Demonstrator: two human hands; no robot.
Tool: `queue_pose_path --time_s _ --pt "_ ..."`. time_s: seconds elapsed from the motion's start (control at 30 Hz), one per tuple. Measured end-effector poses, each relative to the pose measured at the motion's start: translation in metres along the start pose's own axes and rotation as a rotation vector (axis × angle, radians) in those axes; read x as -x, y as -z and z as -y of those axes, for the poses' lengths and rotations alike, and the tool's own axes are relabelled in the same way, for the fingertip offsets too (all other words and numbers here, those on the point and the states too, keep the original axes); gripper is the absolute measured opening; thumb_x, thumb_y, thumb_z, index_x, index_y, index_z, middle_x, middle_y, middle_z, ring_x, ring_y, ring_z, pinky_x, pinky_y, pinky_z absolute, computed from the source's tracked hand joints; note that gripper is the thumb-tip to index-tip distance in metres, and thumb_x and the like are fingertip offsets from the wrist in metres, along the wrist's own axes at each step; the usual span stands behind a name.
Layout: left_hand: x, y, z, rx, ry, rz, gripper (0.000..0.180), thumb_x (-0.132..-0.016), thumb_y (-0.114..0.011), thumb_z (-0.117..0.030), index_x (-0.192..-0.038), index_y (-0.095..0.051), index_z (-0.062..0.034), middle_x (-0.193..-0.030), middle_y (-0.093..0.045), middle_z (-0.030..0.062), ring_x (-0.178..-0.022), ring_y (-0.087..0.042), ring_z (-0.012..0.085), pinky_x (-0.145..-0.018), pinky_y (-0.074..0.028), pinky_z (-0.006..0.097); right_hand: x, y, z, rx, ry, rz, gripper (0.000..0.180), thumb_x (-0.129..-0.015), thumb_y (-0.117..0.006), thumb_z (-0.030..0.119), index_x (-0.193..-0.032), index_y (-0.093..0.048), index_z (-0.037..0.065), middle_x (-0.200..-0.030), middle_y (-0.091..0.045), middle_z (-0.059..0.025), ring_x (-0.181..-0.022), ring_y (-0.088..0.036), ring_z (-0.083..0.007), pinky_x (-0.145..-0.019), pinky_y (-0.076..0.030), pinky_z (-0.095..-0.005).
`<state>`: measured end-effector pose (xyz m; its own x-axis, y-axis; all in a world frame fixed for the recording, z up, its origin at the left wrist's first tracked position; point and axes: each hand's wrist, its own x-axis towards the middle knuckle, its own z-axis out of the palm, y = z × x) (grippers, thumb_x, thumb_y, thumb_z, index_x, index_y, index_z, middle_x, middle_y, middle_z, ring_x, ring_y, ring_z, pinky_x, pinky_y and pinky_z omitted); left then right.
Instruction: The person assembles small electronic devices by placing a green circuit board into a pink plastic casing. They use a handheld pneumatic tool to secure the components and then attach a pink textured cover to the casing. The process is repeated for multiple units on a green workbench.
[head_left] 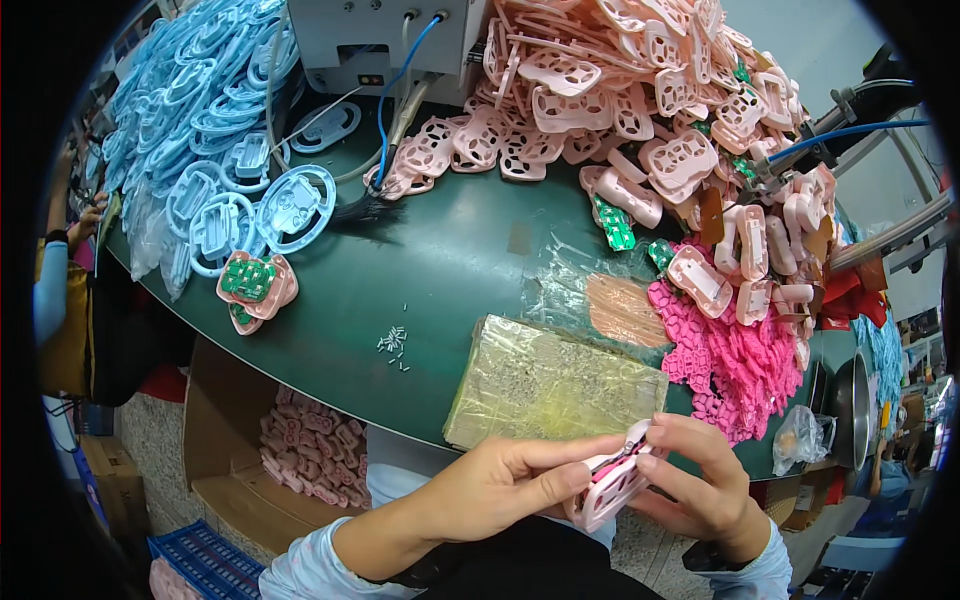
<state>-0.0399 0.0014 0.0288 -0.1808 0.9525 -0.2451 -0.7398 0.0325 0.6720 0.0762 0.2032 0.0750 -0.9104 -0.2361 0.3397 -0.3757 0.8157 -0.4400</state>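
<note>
Just in front of the table's near edge, both my hands grip one pink plastic casing point(612, 486). My left hand point(510, 480) is closed on its left side, thumb and forefinger along the upper edge. The fingers of my right hand point(700, 475) pinch the casing's far right end. A dark gap with a bit of bright pink shows between its two halves, which seem not fully together. Beyond my hands lies a flat block wrapped in yellowish clear tape point(560, 380).
Blue plastic frames point(200, 100) heap up at the far left, pink shells point(640, 70) at the back. Bright pink keypad pieces point(735, 360) lie at the right. Small pins point(393, 340) and pink shells with green circuit boards point(250, 280) sit left. A cardboard box point(230, 500) stands below the edge.
</note>
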Motion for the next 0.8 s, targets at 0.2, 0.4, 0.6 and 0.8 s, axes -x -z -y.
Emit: queue_pose_path --time_s 0.2,0.4,0.6,0.8 --pt "-0.001 0.0 0.005 0.047 -0.04 0.015 0.04 -0.1 -0.045 -0.022 -0.137 -0.044 -0.0097 -0.107 -0.059 -0.001 -0.09 -0.052 0.0049 -0.081 -0.047 0.022 0.001 -0.001 0.002 0.029 0.003 -0.016 0.046 -0.063 -0.08 0.004 -0.106 -0.065 0.003 -0.11 -0.056 -0.015 -0.099 -0.06 -0.0332 -0.082 -0.052 -0.0381" --pt "0.005 -0.011 0.002 -0.039 -0.128 -0.011 0.042 -0.095 -0.053 -0.012 -0.136 -0.045 -0.0063 -0.115 -0.059 0.0051 -0.1 -0.055 0.009 -0.087 -0.048 0.026 0.001 0.0 0.003 0.051 0.023 0.001 0.04 -0.065 -0.079 0.005 -0.103 -0.067 0.004 -0.111 -0.057 -0.0155 -0.1 -0.059 -0.0332 -0.084 -0.051 -0.0387" --pt "0.004 -0.017 0.0 -0.394 -0.229 -0.21 0.041 -0.085 -0.061 0.002 -0.125 -0.052 0.0053 -0.115 -0.061 0.0128 -0.101 -0.06 0.0149 -0.088 -0.048 0.028 -0.004 0.005 0.001 -0.065 -0.085 -0.027 0.049 -0.072 -0.077 0.014 -0.115 -0.06 0.002 -0.116 -0.055 -0.018 -0.104 -0.057 -0.0308 -0.088 -0.049 -0.0398" --pt "0.013 -0.017 -0.009 -0.59 -0.251 -0.191 0.041 -0.083 -0.062 0.002 -0.122 -0.053 0.0052 -0.113 -0.063 0.0126 -0.098 -0.06 0.0135 -0.086 -0.048 0.026 0.013 -0.001 -0.007 -1.128 -0.569 -0.051 0.037 -0.089 -0.057 0.001 -0.124 -0.051 -0.006 -0.118 -0.051 -0.0159 -0.107 -0.056 -0.0204 -0.092 -0.047 -0.0331"
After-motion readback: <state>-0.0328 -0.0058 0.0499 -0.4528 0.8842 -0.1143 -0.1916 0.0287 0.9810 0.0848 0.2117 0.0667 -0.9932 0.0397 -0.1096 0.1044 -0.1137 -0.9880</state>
